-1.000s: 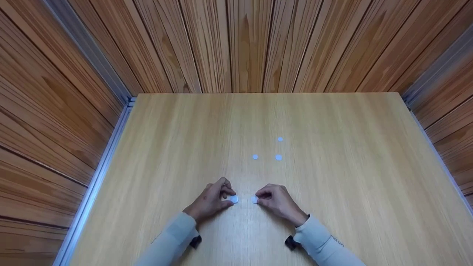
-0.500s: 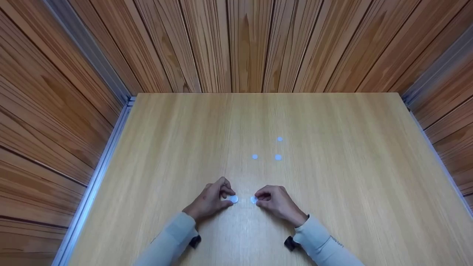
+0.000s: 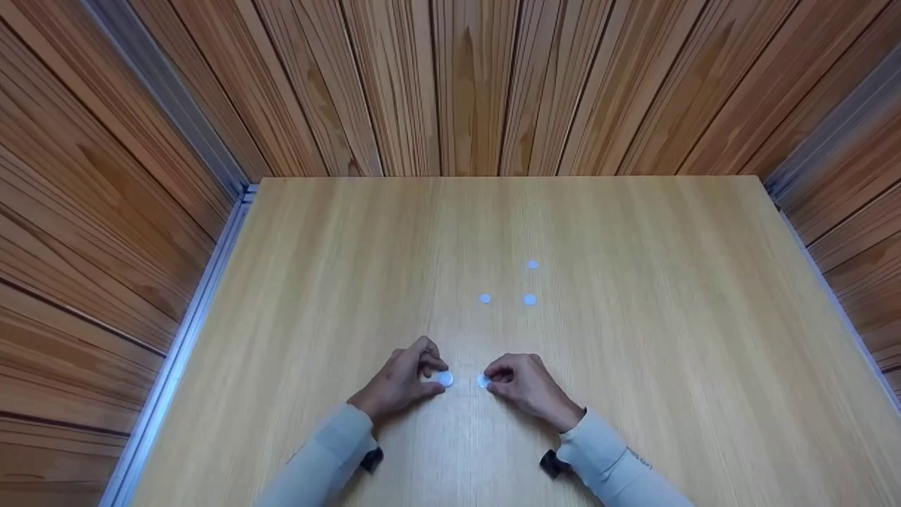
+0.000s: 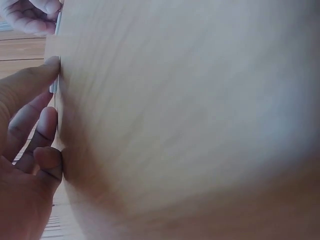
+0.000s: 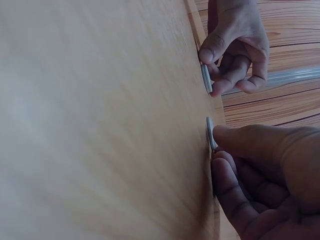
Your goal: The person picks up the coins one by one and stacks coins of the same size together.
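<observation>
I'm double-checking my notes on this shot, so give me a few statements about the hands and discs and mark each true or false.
1. The left hand holds a pale disc. True.
2. Five loose discs lie farther off. False: only three discs do.
3. The right hand holds a second disc. True.
4. The two hands touch each other. False: a gap of table shows between them.
5. Both sleeves are light-coloured. True.
</observation>
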`<state>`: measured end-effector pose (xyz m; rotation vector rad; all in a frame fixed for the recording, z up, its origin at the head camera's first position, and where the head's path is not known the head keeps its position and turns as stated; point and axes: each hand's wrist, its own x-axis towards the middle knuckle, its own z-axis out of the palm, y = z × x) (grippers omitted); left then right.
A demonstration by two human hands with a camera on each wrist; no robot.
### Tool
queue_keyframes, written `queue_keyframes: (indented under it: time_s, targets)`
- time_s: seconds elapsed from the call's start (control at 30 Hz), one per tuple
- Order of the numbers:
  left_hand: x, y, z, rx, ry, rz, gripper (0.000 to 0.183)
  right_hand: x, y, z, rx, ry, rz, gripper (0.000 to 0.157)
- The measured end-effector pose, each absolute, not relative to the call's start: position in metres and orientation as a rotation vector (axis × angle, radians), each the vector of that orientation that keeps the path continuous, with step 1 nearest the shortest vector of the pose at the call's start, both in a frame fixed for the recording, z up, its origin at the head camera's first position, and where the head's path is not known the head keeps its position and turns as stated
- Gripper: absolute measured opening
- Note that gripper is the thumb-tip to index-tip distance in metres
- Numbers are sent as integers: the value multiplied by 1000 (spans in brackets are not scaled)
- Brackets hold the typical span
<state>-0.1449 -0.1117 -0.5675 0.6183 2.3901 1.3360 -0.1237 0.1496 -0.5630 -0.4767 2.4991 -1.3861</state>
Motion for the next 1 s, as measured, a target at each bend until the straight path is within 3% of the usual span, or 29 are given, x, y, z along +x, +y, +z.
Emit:
queue_keyframes:
  time_s: [1.0]
  targets:
    - [-143, -83, -570, 617, 2418, 1392, 39, -123, 148, -564, -496, 2556, -1316, 6]
